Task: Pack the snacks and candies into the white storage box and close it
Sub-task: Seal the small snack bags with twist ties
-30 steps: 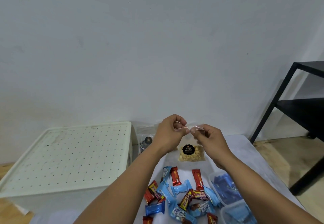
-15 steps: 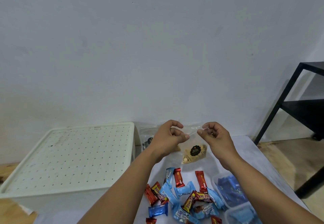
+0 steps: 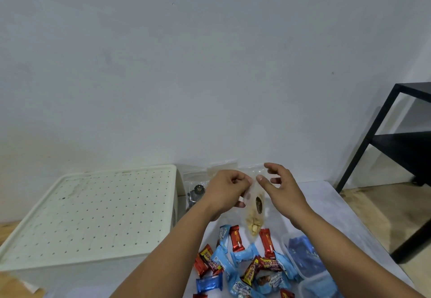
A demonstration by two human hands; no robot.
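Note:
A clear bag of pale nuts with a black round label [image 3: 254, 219] hangs edge-on above the table, pinched at its top by my left hand [image 3: 224, 192]. My right hand [image 3: 282, 190] is just right of the bag's top, fingers spread and its thumb close to the plastic. The white storage box [image 3: 93, 209] stands to the left with its perforated lid lying flat on it. A pile of red, blue and light-blue wrapped candies [image 3: 245, 260] lies on the white table [image 3: 326, 204] under my forearms.
Another clear bag with a black label [image 3: 197, 191] leans behind my left hand, by the wall. Two clear tubs of blue-wrapped snacks [image 3: 303, 258] sit at the lower right. A black metal shelf [image 3: 396, 143] stands on the wooden floor to the right.
My right hand has let go of the bag's top and spread its fingers. The bag, held flat between both hands before, now hangs turned edge-on from my left hand.

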